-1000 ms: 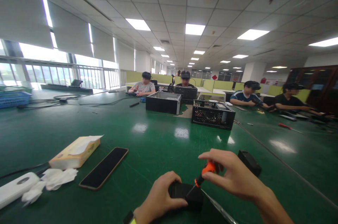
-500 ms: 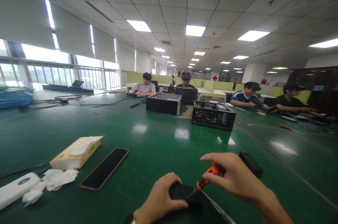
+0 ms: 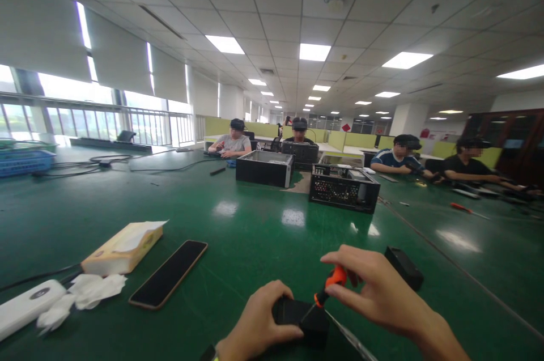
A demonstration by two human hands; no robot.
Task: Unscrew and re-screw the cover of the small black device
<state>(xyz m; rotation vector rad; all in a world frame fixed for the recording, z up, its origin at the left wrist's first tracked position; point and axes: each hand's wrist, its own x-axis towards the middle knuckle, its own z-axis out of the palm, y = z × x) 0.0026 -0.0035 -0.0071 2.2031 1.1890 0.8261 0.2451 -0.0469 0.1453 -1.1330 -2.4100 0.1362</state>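
Note:
My left hand (image 3: 266, 318) is wrapped around the left end of a small black box-shaped part (image 3: 308, 318) on the green table, thumb along its near side. My right hand (image 3: 378, 293) grips the orange-and-black handle of a screwdriver (image 3: 335, 279) between thumb and fingers. The screwdriver slants down to the left, its tip at the top of the black part. Under my right wrist, a thin silvery strip (image 3: 351, 335) runs toward the lower edge; its kind is unclear. Another black block (image 3: 403, 266) lies to the right of my right hand.
Left of my hands lie a phone (image 3: 170, 275), a tissue pack (image 3: 123, 247), crumpled tissues (image 3: 96, 291) and a white device (image 3: 32, 307). Two open computer cases (image 3: 266, 171) stand farther back. A red-handled screwdriver (image 3: 461, 208) is at right. Several people sit across the green table (image 3: 238, 236).
The screwdriver handle has shifted slightly left and up in my right fingers and appears turned a little. My left hand and the black part stay nearly in place.

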